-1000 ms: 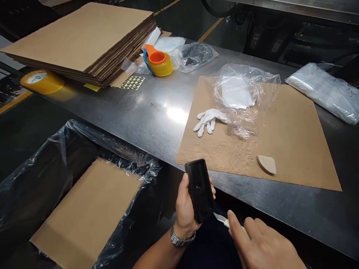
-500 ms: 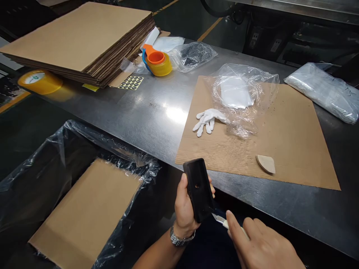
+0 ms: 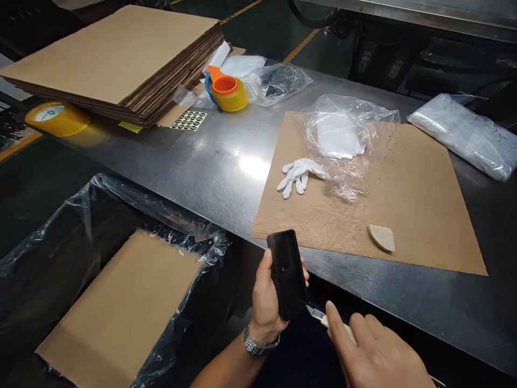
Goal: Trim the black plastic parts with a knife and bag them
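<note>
Left grip (image 3: 266, 304): I have it wrapped around the black case (image 3: 287, 277), before the desk's (image 3: 194, 172) near edge.
Right grip (image 3: 375, 345): I'm pinching the knife (image 3: 318, 313), tip at the case's lower corner; contact I can't tell.
Cardboard sheet (image 3: 424, 205): flat on the desk, white glove (image 3: 299, 175) on it.

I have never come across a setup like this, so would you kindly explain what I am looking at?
Of course. There is no machine here: a camera worn on a person's head looks forward and down at their own bare hands. The left hand holds a shallow black case, hollow side showing. The right hand holds a knife, its blade at the case's lower edge; I cannot tell whether they touch. On the metal table lies a cardboard sheet, bearing a white glove, a clear plastic bag and a beige wedge. Further left sits a cardboard stack.
</note>
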The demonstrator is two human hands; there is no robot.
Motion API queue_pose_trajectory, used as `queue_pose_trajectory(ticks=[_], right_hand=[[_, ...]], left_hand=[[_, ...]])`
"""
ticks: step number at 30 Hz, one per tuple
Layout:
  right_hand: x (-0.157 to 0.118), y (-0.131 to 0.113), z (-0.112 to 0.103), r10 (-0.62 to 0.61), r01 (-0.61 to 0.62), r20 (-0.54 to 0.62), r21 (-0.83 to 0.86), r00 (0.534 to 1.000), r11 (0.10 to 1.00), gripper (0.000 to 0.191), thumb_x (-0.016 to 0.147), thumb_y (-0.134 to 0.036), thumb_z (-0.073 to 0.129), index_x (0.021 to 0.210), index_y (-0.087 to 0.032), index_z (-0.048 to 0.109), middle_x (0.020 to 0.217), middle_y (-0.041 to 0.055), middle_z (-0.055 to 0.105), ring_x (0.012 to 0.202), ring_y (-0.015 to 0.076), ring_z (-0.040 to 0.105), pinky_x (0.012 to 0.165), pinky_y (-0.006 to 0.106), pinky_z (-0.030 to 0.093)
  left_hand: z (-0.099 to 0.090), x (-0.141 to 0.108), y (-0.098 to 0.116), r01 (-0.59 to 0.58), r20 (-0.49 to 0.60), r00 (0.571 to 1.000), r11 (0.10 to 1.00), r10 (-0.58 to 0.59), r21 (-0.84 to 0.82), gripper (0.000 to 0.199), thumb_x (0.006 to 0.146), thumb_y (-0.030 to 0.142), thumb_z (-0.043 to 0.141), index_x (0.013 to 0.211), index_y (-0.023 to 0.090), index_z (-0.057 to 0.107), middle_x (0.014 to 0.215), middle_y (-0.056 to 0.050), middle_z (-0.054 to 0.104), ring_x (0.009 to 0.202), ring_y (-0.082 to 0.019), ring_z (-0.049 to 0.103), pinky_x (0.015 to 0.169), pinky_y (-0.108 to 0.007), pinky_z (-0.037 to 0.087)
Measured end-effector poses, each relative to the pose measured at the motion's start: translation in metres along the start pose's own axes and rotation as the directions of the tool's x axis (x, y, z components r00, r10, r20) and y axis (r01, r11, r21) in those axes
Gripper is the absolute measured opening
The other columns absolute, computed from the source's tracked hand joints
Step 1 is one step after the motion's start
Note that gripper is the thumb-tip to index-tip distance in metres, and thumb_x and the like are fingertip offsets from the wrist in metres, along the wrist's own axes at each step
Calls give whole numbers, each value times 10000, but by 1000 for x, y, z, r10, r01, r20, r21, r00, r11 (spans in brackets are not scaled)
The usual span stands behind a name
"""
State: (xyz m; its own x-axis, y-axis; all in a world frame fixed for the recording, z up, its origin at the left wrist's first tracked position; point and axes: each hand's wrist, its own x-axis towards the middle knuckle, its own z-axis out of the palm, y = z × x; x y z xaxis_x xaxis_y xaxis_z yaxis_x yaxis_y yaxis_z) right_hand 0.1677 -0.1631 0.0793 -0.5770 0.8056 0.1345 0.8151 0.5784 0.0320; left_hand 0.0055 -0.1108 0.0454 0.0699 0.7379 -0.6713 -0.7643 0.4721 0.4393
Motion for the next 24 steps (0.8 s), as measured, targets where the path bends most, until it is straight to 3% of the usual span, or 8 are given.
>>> queue_pose_trajectory(ticks=[10,16,24], right_hand=[[2,10,-4,26,-25,-10,124,1000,992,308,901,-126,305,968,-133,605,499,-51,472,397,58,452,416,210,292],[10,6,-5,45,-48,22,140,999,989,332,841,-57,273,841,-169,586,446,-54,482,335,67,446,372,221,248],[11,6,-5,38,-45,55,136,998,990,315,801,-22,273,867,-176,539,441,-60,495,328,71,473,370,210,236]], left_hand=[[-4,5,2,89,-14,996,995,-88,42,499,820,529,432,784,95,675,608,-80,653,491,-137,576,503,-235,477],[-3,3,3,62,0,998,995,-63,79,493,835,517,414,797,100,673,576,-65,639,491,-135,572,500,-231,472],[-1,4,3,35,3,999,995,-36,97,493,810,536,444,794,99,670,586,-66,641,486,-134,566,480,-230,465]])
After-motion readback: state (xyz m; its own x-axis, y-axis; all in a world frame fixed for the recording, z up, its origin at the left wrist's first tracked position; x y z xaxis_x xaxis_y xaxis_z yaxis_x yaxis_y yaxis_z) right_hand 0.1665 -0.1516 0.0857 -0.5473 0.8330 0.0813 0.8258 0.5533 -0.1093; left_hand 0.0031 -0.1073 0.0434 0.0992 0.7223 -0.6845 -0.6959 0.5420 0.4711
